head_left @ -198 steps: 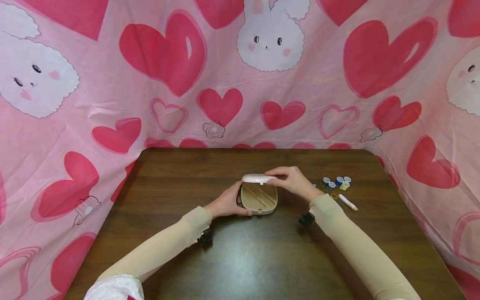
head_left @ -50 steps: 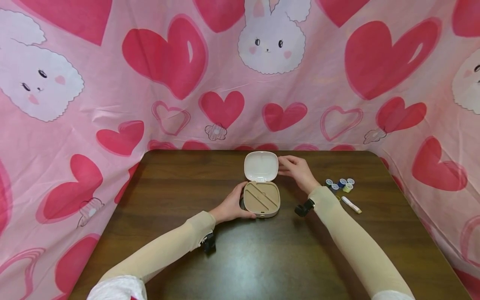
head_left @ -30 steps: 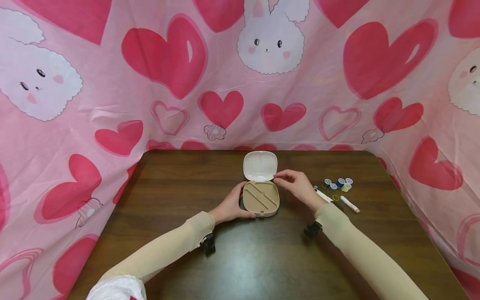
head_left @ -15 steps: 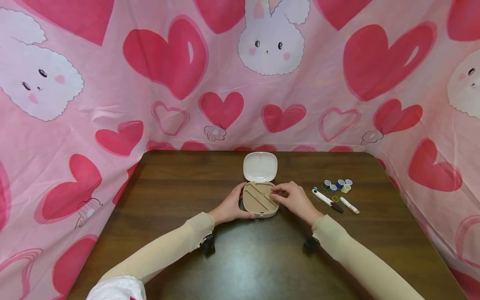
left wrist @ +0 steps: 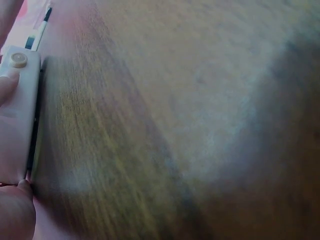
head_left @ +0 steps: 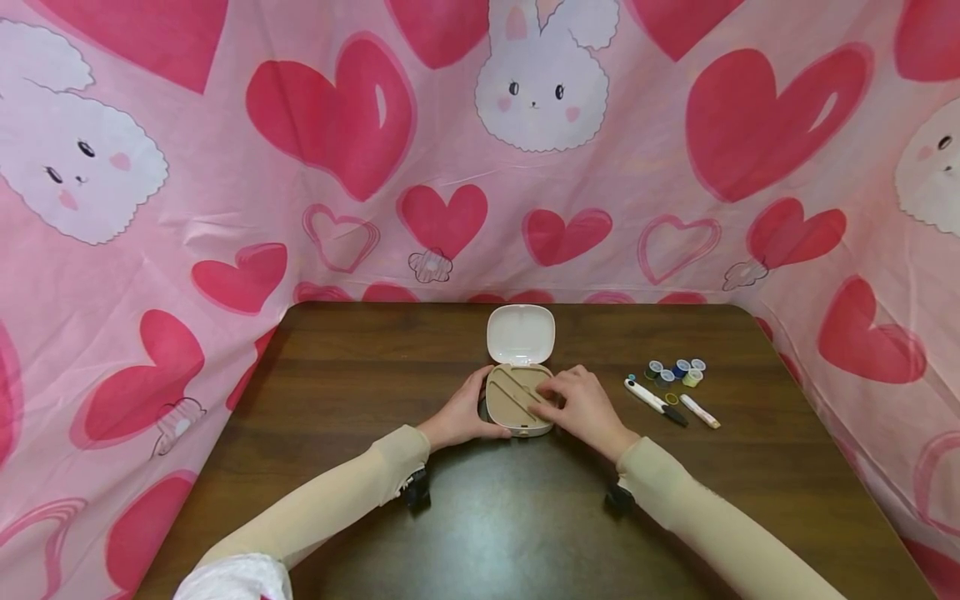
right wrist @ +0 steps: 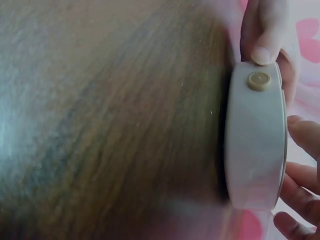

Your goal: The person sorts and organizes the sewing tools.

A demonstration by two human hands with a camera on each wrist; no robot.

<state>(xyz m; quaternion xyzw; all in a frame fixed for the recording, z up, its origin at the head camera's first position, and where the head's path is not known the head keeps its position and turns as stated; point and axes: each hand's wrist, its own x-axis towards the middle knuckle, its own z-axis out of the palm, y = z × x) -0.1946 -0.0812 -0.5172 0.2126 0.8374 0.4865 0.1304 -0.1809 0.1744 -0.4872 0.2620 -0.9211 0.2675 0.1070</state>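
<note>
A small case lies open mid-table, its white lid [head_left: 521, 333] tipped back flat and its tan base [head_left: 510, 402] showing diagonal dividers. My left hand [head_left: 461, 412] grips the base's left side, thumb on the front edge. My right hand [head_left: 576, 406] lies over the base's right half, bent fingertips [head_left: 542, 398] touching the tan insert. In the right wrist view the case's front wall [right wrist: 255, 145] with its round button [right wrist: 259, 81] fills the right side, fingers [right wrist: 300, 185] reaching over its top. The left wrist view shows the case's edge [left wrist: 20, 110] and my thumb [left wrist: 15, 215].
To the right of the case lie several small thread spools [head_left: 675, 369], a black-and-white pen [head_left: 655, 402], a white tube [head_left: 699, 410] and a tiny yellow ring [head_left: 670, 398]. Dark wooden table [head_left: 487, 533]; pink heart-print cloth [head_left: 150, 250] hangs around the back and sides.
The lid went from half raised to fully open. My right hand left the lid, came toward me and settled on the tan base. The left hand kept its grip.
</note>
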